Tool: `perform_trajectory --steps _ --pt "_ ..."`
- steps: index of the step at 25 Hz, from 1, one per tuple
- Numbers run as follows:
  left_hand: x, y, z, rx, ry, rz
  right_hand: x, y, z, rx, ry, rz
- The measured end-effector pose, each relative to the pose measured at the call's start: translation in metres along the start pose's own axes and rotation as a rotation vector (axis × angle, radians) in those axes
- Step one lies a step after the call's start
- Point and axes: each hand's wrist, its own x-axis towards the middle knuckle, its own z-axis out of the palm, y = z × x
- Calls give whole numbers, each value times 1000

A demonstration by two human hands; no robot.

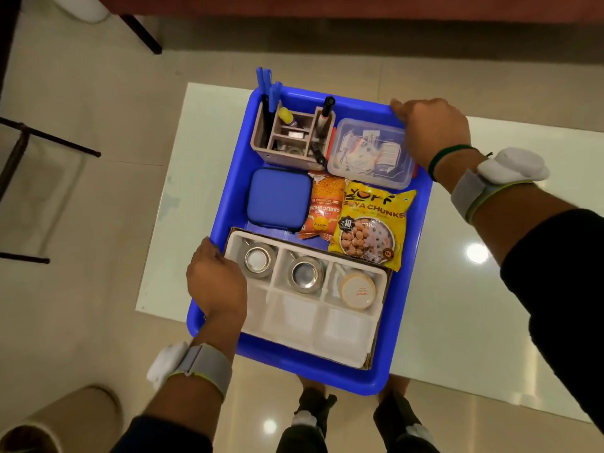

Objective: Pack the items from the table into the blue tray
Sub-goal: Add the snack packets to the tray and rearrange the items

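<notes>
Blue tray [228, 204] is sitting in the middle of the frame on a white glass table [490, 322], and its near end is sticking out over the table's edge.

Inside it, at the upper left, a brown desk organizer [261, 142] is standing with blue pens [265, 83] and a black marker [327, 107] poking up. Just to its right, a clear plastic box [369, 152] with a lid is holding small packets. Below the organizer, a blue zip case [278, 197] is lying flat. Next to the case, an orange garlic bhujia packet [322, 207] is lying, and a yellow soya chunks packet [372, 223] is partly covering its right side. At the bottom, a white divided tray [310, 318] is filling the near end. Two small steel bowls [260, 259] and a little round tub [358, 290] are sitting in its top row of cups.

The left hand [215, 279] is closing on the blue tray's left rim, touching the white divided tray. The right hand [431, 132] is closing on the tray's upper right rim, beside the clear box. Both wrists are wearing grey bands.

Under the table, a shiny beige tile floor [81, 109] is showing.
</notes>
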Motion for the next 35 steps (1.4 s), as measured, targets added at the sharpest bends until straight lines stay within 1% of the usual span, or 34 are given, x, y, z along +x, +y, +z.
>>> perform_trajectory --steps 5,7,9,13,15,17,20,22,24,26,28,29,31,33,35 --pt "17 66 14 -22 -85 170 -57 73 4 33 31 233" --pt "26 100 24 -32 -136 284 -89 102 8 64 31 350" --pt "31 140 33 -5 -178 404 -129 125 7 101 -7 475" --pt "30 223 57 83 -299 647 -206 152 6 152 -70 734" --pt "25 253 67 192 -321 773 -238 152 11 240 -80 862" --pt "13 277 73 244 -354 866 -272 148 18 295 -81 953" --pt "2 298 79 293 -403 978 -317 130 27 342 -87 967" --pt "2 298 84 301 -452 1032 -338 117 30 365 -101 967" --pt "-6 291 83 180 -508 1027 -352 110 30 394 -125 1009" --pt "-26 274 75 13 -486 1022 -355 112 28 516 -105 1051" --pt "-58 257 63 -109 -391 1089 -348 120 23 671 -3 1088" --pt "-78 256 58 -160 -392 1110 -342 128 18 711 79 1086" --pt "-116 268 55 -235 -465 1122 -316 145 8 752 230 1031" --pt "-152 296 61 -279 -549 1141 -280 166 -3 845 349 959" --pt "-180 335 74 -267 -604 1158 -245 191 -9 919 402 890"
